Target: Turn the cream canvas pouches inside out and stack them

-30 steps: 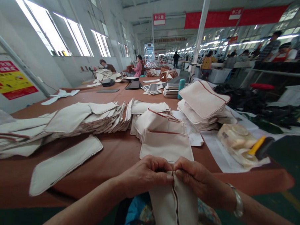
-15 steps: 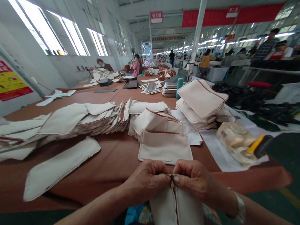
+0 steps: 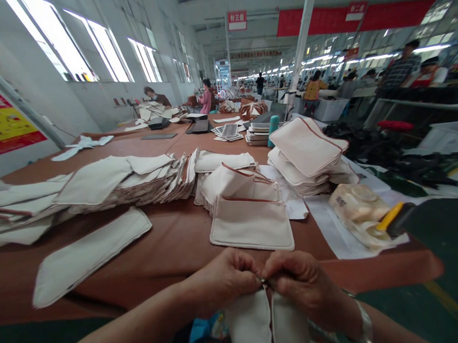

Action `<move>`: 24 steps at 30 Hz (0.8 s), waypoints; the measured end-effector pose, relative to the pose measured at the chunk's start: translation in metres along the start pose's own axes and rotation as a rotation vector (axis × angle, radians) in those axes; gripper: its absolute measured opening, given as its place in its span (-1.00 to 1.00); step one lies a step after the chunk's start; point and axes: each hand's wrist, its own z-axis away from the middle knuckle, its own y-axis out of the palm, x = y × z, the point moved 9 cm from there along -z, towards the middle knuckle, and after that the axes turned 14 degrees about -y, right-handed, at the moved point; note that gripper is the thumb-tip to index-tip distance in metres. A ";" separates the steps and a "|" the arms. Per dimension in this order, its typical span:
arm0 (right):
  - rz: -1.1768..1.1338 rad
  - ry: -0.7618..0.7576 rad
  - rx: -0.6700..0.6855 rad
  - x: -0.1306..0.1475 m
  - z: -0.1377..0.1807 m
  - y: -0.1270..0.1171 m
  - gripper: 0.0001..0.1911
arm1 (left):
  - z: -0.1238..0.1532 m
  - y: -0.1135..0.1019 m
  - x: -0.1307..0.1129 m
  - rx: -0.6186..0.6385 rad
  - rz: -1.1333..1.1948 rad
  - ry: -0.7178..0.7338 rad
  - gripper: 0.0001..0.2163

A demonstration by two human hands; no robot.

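My left hand [image 3: 224,279] and my right hand [image 3: 302,279] meet at the near table edge, both pinched on the top of a cream fabric pouch [image 3: 268,321] that hangs down over my lap. A dark seam runs down the pouch's middle between the fingers. A flat cream pouch with brown piping [image 3: 251,223] lies on the brown table [image 3: 171,245] just beyond my hands. A silver bracelet [image 3: 366,322] is on my right wrist.
Fanned stacks of cream pouches [image 3: 111,184] cover the left. Another stack [image 3: 308,155] rises on the right. A long cream strip [image 3: 90,253] lies near left. A plastic bag and a yellow-handled tool [image 3: 392,217] sit on white paper at right. Other people work far down the table.
My hands and the pouch have dropped a little lower in view and closer together; the pouch top is now pinched tighter between the fingertips. The view has tilted slightly upward.
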 end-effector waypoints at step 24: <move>-0.153 0.283 0.162 -0.001 0.010 -0.001 -0.48 | 0.036 0.014 -0.042 0.178 -0.118 0.364 -0.82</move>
